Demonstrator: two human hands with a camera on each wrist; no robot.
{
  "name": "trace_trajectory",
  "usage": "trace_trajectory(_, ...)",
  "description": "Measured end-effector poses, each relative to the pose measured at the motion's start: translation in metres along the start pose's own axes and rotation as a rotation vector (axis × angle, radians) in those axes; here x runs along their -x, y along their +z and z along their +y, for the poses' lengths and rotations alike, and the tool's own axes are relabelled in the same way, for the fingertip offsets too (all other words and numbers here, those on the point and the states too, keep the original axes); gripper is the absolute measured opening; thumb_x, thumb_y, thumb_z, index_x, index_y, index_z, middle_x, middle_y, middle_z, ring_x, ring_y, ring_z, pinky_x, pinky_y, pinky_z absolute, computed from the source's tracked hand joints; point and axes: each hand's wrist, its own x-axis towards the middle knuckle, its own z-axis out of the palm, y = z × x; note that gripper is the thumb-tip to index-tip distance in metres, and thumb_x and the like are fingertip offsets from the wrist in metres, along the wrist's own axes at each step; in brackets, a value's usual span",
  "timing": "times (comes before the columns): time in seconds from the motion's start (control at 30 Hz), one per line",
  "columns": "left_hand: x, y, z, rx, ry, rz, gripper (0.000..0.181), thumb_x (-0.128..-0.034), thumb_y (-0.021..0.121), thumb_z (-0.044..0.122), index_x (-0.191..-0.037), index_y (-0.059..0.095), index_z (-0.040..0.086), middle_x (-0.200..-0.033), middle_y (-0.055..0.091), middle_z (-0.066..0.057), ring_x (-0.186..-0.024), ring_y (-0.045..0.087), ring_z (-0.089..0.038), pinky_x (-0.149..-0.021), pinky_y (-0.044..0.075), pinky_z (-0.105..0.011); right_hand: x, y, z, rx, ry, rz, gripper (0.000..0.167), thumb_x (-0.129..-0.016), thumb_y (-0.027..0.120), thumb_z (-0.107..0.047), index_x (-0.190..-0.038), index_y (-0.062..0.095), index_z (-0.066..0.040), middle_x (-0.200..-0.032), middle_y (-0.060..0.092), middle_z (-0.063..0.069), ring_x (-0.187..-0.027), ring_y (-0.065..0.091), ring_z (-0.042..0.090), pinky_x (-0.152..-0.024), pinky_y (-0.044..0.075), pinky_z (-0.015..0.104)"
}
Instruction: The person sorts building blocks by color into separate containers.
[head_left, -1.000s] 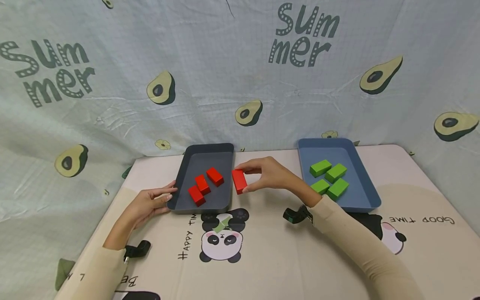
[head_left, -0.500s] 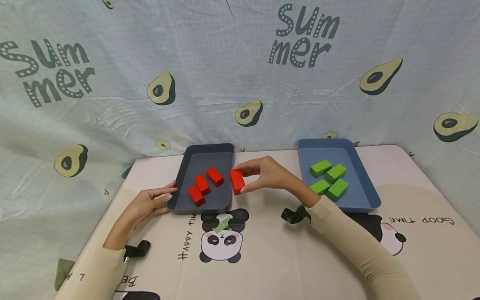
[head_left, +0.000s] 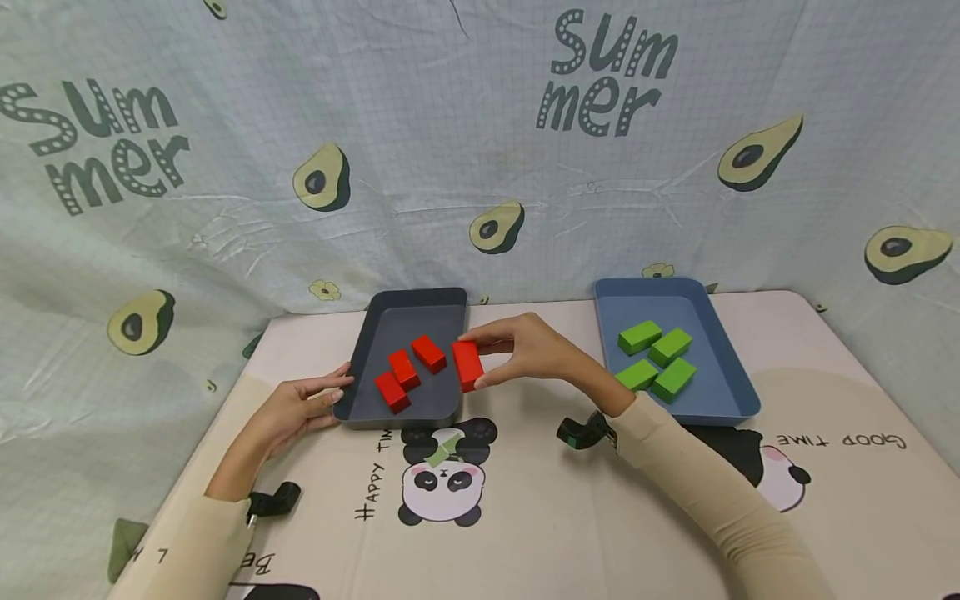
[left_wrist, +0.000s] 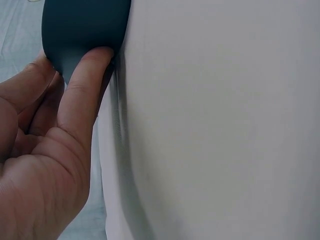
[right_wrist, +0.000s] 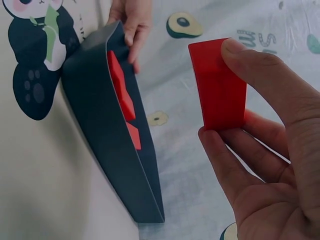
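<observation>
My right hand [head_left: 536, 348] pinches a red block [head_left: 467, 366] between thumb and fingers. It holds the block just above the right rim of a dark grey tray [head_left: 423, 410]. The right wrist view shows this block [right_wrist: 220, 85] raised apart from the tray [right_wrist: 100, 120], thumb on one end and fingertips on the other. Several more red blocks [head_left: 404, 369] lie inside the tray. At the tray's left side, my left hand [head_left: 300, 408] touches the wall with extended fingers. In the left wrist view, the left hand's thumb [left_wrist: 82, 92] presses against the tray's rounded corner [left_wrist: 85, 30].
On the right stands a blue tray [head_left: 720, 392] with several green blocks [head_left: 671, 347] in it. A printed cloth [head_left: 525, 500] with pandas covers the table. Behind the trays hangs a curtain [head_left: 420, 100] with avocado prints.
My right hand has moved a little to the left with the red block, bringing it from beside the grey tray to its right rim. My left hand has stayed in place.
</observation>
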Motion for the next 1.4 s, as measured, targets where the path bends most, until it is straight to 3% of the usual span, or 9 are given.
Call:
trace_trajectory(0.4, -0.001, -0.001, -0.002, 0.011, 0.003, 0.004, 0.051, -0.1029, 0.06, 0.009, -0.151, 0.045, -0.002, -0.169, 0.017, -0.007, -0.148, 0.027, -0.033, -0.094, 0.056, -0.033, -0.002, 0.003, -0.004, -0.054, 0.021, -0.003, 0.062, -0.075, 0.092, -0.01, -0.132, 0.068, -0.002, -0.13, 0.069, 0.01, -0.112, 0.071, 0.02, -0.097, 0.056, 0.038)
trace_trajectory(1.0, -0.001, -0.002, -0.003, -0.003, 0.005, 0.001, 0.052, -0.1033, 0.06, 0.01, -0.151, 0.044, -0.002, -0.169, 0.016, -0.006, -0.149, 0.026, -0.032, -0.094, 0.056, -0.033, -0.011, 0.006, -0.005, -0.007, -0.038, -0.043, 0.061, -0.075, 0.092, -0.016, -0.131, 0.069, -0.005, -0.128, 0.07, 0.008, -0.109, 0.071, 0.015, -0.096, 0.055, 0.027)
trace_trajectory(1.4, 0.0, -0.001, -0.001, 0.007, 0.004, -0.006, 0.052, -0.103, 0.061, 0.01, -0.151, 0.044, -0.003, -0.169, 0.015, -0.007, -0.149, 0.025, -0.033, -0.095, 0.056, -0.033, -0.017, 0.01, -0.008, -0.026, -0.064, -0.051, 0.06, -0.075, 0.092, -0.014, -0.13, 0.069, -0.004, -0.126, 0.071, 0.01, -0.108, 0.071, 0.012, -0.097, 0.056, 0.032)
